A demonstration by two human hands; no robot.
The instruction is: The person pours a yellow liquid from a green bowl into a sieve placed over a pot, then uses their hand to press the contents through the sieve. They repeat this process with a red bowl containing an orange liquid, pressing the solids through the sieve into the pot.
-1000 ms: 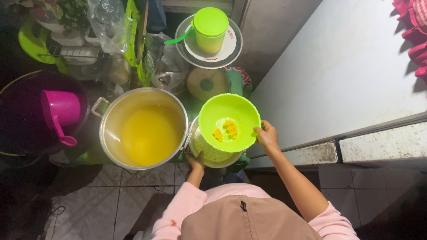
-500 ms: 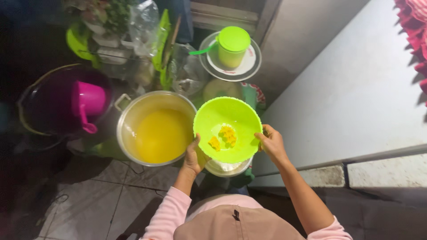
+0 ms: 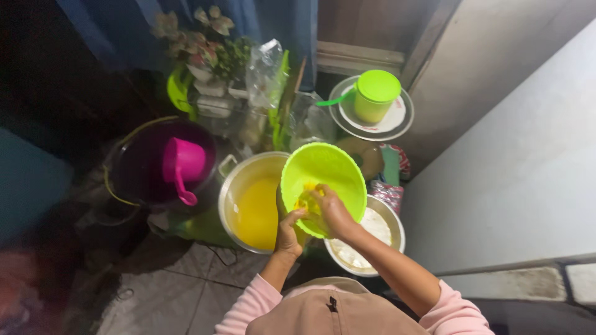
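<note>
A lime-green plastic strainer bowl [image 3: 332, 170] is tilted toward a large metal pot [image 3: 228, 205] holding yellow liquid [image 3: 256, 212]. My left hand [image 3: 288, 231] grips the strainer's lower rim. My right hand [image 3: 333, 211] reaches inside the strainer and presses on yellow pieces [image 3: 304, 201] in it. Below the strainer on the right sits a metal bowl [image 3: 390, 218] with a whitish mass inside. Pink sleeves cover both my forearms.
A dark bucket [image 3: 127, 167] with a pink scoop [image 3: 182, 164] stands left of the pot. A green lidded cup [image 3: 375, 94] rests on a round plate [image 3: 400, 124] at the back. Plants and plastic bags [image 3: 264, 68] crowd behind. A pale wall runs along the right. Tiled floor lies below.
The strainer has tipped from level toward the pot. My right hand left the rim and went inside onto the yellow pieces. The metal bowl beneath is now exposed.
</note>
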